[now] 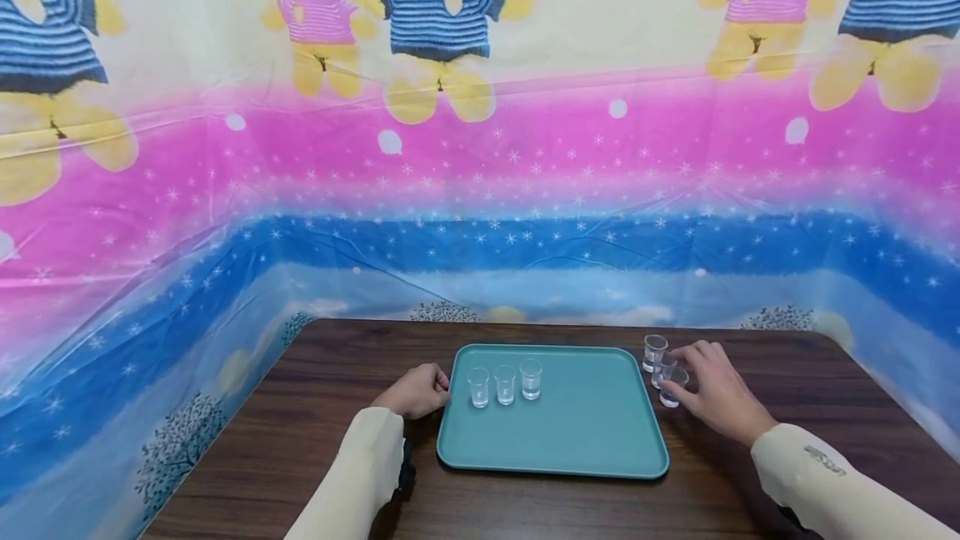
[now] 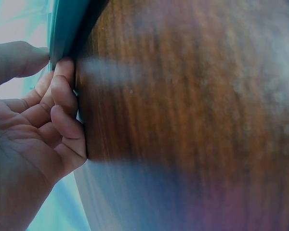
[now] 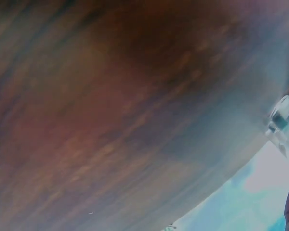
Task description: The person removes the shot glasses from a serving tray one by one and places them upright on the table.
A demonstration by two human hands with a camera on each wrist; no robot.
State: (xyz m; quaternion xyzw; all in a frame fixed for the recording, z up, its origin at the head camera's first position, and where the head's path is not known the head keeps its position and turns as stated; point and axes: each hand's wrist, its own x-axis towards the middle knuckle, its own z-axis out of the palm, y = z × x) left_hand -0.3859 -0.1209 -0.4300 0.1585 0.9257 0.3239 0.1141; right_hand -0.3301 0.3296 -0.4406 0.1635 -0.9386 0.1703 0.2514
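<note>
My left hand (image 1: 417, 390) is at the left edge of a teal tray (image 1: 585, 440). In the left wrist view its thumb lies over the tray rim (image 2: 62, 29) and curled fingers (image 2: 62, 94) are against the side, pinching the edge. Three small clear shot glasses stand upright in a row on the tray: left glass (image 1: 478, 388), middle glass (image 1: 505, 386), right glass (image 1: 531, 380). Beside the tray's right edge three more stand close together: back glass (image 1: 654, 352), partly hidden middle glass (image 1: 660, 374), front glass (image 1: 670, 397). My right hand (image 1: 716, 390) reaches around the nearer two, thumb and fingers spread apart.
The tray lies on a dark wood-grain table (image 1: 345, 348). A printed curtain (image 1: 525, 157) with bears and snowflakes hangs behind and around the table. The right wrist view shows mostly blurred tabletop (image 3: 111, 120), with part of one shot glass (image 3: 283, 120) at its right edge.
</note>
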